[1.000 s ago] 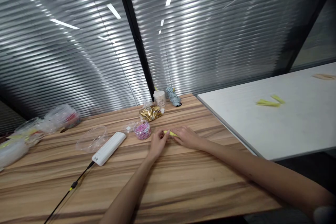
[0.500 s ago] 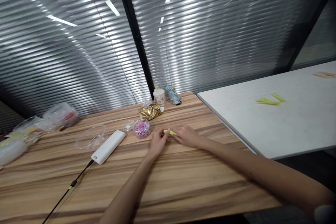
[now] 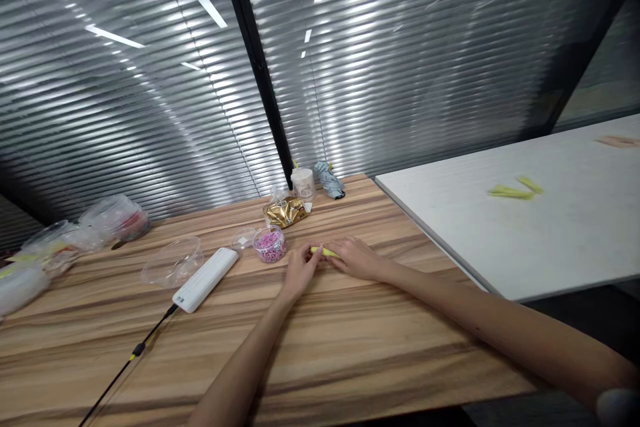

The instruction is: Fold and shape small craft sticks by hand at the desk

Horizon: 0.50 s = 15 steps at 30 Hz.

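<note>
The left hand (image 3: 299,272) pinched one end of a yellow strip (image 3: 328,252) between thumb and fingers. The right hand (image 3: 357,259) held the other end with bent fingers, so the strip ran between the two hands, over a wooden table (image 3: 380,333). A tub (image 3: 256,239) of pink bits (image 3: 271,248) stood just beyond the left hand, to its left; a power bank (image 3: 205,279) lay farther left. A gold bag (image 3: 286,211) lay beyond both hands, and loose yellow pieces (image 3: 511,193) well right of the right hand.

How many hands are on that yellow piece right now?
2: the left hand at the left end of the yellow piece, the right hand at its right end. Neither is hidden.
</note>
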Each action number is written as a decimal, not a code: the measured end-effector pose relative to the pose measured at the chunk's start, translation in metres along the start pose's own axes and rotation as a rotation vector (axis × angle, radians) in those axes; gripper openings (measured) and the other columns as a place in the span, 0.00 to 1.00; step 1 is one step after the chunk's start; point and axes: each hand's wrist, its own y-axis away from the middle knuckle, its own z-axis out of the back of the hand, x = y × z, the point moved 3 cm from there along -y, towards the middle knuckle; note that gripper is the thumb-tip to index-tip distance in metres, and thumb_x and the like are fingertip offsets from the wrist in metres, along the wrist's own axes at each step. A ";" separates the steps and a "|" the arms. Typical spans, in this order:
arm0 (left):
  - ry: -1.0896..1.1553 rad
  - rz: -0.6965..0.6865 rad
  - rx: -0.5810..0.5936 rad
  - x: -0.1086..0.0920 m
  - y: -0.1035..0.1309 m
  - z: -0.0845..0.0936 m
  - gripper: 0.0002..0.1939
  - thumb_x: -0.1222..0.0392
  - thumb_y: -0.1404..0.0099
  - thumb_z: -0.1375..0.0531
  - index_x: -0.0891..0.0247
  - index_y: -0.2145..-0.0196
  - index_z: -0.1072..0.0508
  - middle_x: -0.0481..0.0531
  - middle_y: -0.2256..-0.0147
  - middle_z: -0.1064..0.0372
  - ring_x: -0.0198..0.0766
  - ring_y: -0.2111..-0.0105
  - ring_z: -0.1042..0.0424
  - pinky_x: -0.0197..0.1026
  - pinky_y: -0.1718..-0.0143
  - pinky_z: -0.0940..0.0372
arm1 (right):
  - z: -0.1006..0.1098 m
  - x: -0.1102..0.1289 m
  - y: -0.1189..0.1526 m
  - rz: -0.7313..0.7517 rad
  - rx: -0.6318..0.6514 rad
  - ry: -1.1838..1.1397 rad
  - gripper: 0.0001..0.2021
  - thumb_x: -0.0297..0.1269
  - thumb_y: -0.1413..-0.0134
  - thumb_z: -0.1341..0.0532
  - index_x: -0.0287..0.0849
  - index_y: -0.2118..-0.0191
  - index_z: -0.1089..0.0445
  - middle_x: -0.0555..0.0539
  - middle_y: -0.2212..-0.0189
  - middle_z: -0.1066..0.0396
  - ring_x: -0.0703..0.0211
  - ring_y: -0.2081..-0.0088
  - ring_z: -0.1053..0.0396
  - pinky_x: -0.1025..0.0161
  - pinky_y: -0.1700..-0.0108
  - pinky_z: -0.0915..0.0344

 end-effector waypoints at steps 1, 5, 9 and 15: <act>-0.001 0.002 -0.001 0.000 0.000 0.000 0.17 0.49 0.45 0.44 0.67 0.66 0.28 0.53 0.73 0.30 0.36 0.75 0.32 0.35 0.74 0.39 | 0.000 0.000 0.000 0.004 -0.002 -0.002 0.14 0.37 0.42 0.52 0.41 0.53 0.37 0.44 0.61 0.30 0.57 0.60 0.35 0.63 0.60 0.44; -0.017 -0.012 -0.002 0.000 0.000 0.000 0.17 0.50 0.44 0.44 0.67 0.65 0.28 0.53 0.73 0.30 0.36 0.75 0.32 0.35 0.74 0.39 | 0.001 0.001 0.000 0.012 0.003 -0.005 0.15 0.38 0.41 0.53 0.43 0.51 0.39 0.44 0.59 0.31 0.57 0.59 0.35 0.63 0.59 0.44; -0.035 -0.034 -0.001 -0.003 0.001 0.000 0.17 0.50 0.44 0.45 0.67 0.65 0.28 0.53 0.73 0.29 0.35 0.75 0.33 0.35 0.74 0.39 | 0.001 0.001 0.000 0.014 0.012 0.001 0.15 0.38 0.41 0.53 0.43 0.51 0.39 0.45 0.59 0.31 0.57 0.59 0.35 0.62 0.59 0.44; -0.056 -0.035 0.001 -0.008 0.002 0.000 0.16 0.50 0.44 0.45 0.67 0.68 0.28 0.52 0.75 0.30 0.36 0.75 0.33 0.35 0.74 0.40 | 0.001 0.001 0.000 0.014 0.011 0.006 0.15 0.38 0.41 0.53 0.43 0.51 0.39 0.45 0.59 0.31 0.56 0.59 0.35 0.62 0.59 0.44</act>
